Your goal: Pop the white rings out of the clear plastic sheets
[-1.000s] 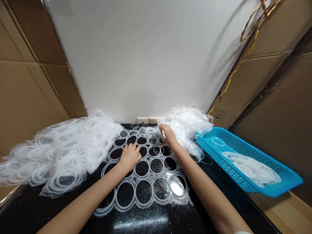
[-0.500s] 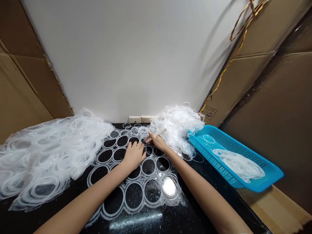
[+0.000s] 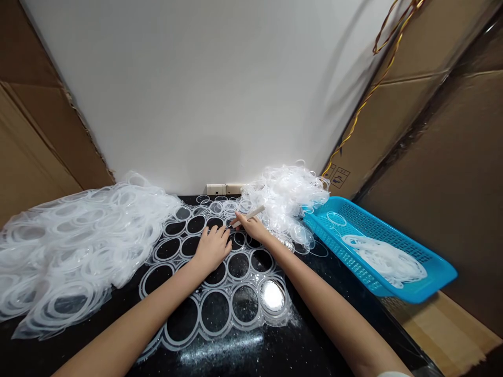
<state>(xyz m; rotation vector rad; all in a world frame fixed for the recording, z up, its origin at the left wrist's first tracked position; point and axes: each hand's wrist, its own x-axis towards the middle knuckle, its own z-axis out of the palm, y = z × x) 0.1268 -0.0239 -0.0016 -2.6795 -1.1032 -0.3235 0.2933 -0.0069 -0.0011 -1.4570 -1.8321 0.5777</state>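
Both hands (image 3: 212,248) (image 3: 253,228) have the ringed plastic sheet (image 3: 231,286) directly beneath them

right hand (image 3: 252,227): shifted from white pile (image 3: 288,193) to beside left hand (image 3: 213,247)
pen-like tool (image 3: 255,211): tip now near left hand

1. The left hand (image 3: 212,248) and left forearm (image 3: 137,319) hide part of the sheet (image 3: 231,287); the forearm is cut off by the bottom edge.
2. Fingers of the right hand (image 3: 253,228) cover part of the tool (image 3: 257,211); its tip is too small to tell.
3. The left edge cuts off the left pile (image 3: 98,235).
4. The top edge cuts off the cable (image 3: 356,123).
5. Print (image 3: 340,177) on the right carton (image 3: 451,157) is too small to read.
6. Only a sliver of sleeve (image 3: 393,374) shows.
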